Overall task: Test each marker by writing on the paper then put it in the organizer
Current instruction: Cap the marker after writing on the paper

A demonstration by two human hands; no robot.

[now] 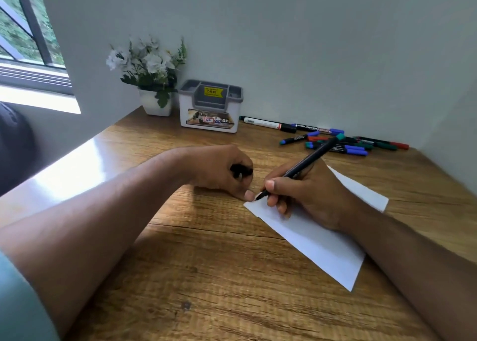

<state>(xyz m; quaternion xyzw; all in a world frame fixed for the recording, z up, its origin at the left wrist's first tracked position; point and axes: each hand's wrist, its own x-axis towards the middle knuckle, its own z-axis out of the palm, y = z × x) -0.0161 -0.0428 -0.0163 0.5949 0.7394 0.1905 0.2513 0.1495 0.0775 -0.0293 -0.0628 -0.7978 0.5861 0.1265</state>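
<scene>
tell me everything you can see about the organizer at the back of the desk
The organizer is a small white plastic box with a grey top insert split into several compartments, which look empty. A yellow price sticker sits on the insert and a printed label runs across the front. It stands upright on the wooden desk near the wall, beside a white flower pot, with neither hand touching it.

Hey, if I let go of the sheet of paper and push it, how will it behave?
The paper looks like a thin single sheet, so it is probably very light and floppy. It lies flat on the glossy wooden desk, so a push would likely make it slide. The left hand touches its corner, perhaps steadying it.
</scene>
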